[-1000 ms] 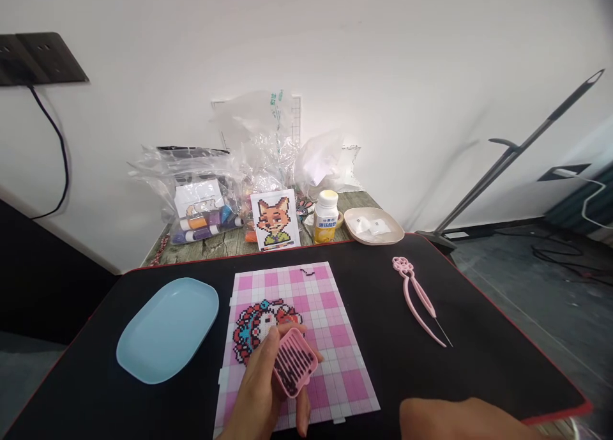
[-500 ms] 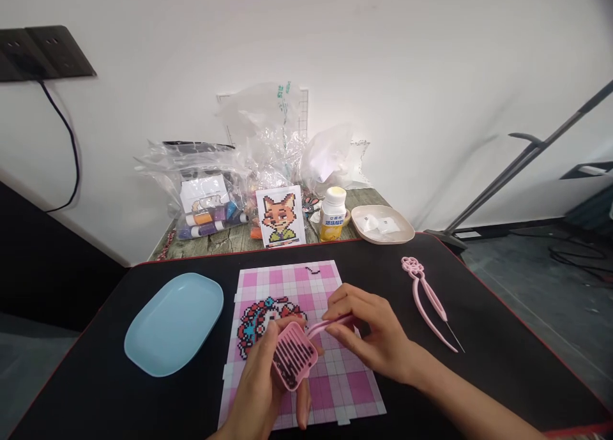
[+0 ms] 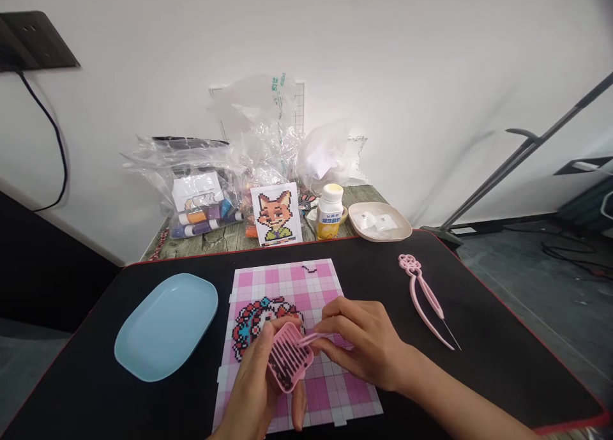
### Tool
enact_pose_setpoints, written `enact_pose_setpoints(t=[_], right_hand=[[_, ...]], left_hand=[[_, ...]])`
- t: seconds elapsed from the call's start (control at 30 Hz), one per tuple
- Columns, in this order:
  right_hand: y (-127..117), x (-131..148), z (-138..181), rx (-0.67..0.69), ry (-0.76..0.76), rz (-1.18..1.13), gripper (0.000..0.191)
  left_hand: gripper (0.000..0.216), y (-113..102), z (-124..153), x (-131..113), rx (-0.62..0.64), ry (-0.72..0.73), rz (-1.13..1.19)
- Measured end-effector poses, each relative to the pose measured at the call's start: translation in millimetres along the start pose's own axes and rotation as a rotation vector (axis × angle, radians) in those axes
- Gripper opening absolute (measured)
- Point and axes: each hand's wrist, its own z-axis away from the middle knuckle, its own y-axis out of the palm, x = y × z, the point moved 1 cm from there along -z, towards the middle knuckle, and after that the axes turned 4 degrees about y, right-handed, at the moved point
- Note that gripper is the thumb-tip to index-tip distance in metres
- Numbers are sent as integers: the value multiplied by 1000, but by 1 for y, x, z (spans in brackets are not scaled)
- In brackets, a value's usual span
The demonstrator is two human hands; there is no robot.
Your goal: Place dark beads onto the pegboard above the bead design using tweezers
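My left hand [image 3: 256, 379] is closed around a small pink ridged bead tray [image 3: 297, 365], tilted, with black beads lying in its grooves and lower corner. Pinched in my right hand [image 3: 366, 338] is a pair of pink tweezers [image 3: 310, 339], its tips over the upper part of the tray. Whether the tips grip a bead is too small to tell. Beneath both hands lies a pink-and-white checked pegboard [image 3: 357, 398]. It bears a partly covered bead figure [image 3: 246, 318] in red, black, blue and white, and a short black bead line near the top.
To the left sits a light blue tray [image 3: 167, 328]. Pink tweezers with a needle tip [image 3: 426, 303] lie at right. Behind the mat stand a fox picture card [image 3: 276, 215], a white-and-yellow bottle [image 3: 330, 211], a beige dish [image 3: 407, 229] and bags of bead tubes [image 3: 204, 216].
The tweezers in my right hand have moved left and slightly down, from the tray's edge to over its grooves. My left hand still holds the tray. The camera view has shifted slightly.
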Motion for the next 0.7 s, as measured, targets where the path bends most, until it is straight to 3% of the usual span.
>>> enact_pose_setpoints(t=[0.47,0.7], right_hand=[[0,1,-1,10,-9,15,14],[-5,-6,-3,-84,25,14,12]], left_hand=[[55,-2,-2,3,14,17,49],[45,2,1,-3,-34,1,35]])
